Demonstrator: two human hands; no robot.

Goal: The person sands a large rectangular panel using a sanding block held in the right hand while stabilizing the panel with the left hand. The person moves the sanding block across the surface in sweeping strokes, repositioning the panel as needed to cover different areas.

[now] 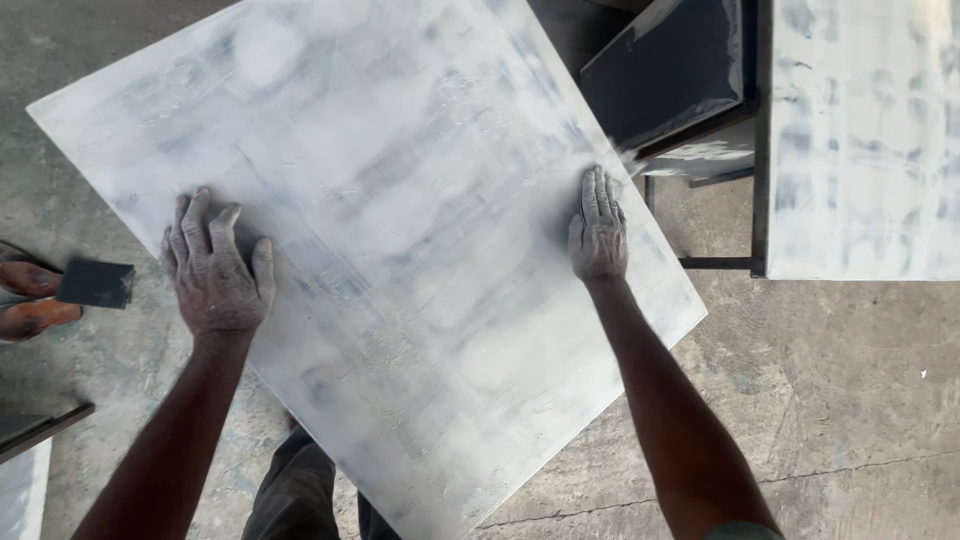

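- Your left hand (213,275) lies palm down on the large whitish coated panel (400,180), close to its left edge, fingers slightly spread and flat; it presses on the surface and grips nothing.
- Your right hand (598,232) lies flat near the panel's right edge, fingers straight and held together, pointing away from you; it too holds nothing.
- Both hands are dusted grey-white, as is the panel's streaky face.
- The panel sits turned at an angle above the concrete floor (830,400), one corner pointing towards your legs; what carries it is hidden.
- Beyond the right edge stands a dark box-like piece (670,65) on a thin metal frame, just beside your right fingertips.
- At the upper right lies a second whitish panel (865,140), well apart from your hands.
- By the left side, someone else's hand (30,295) holds a dark sanding block (95,284).
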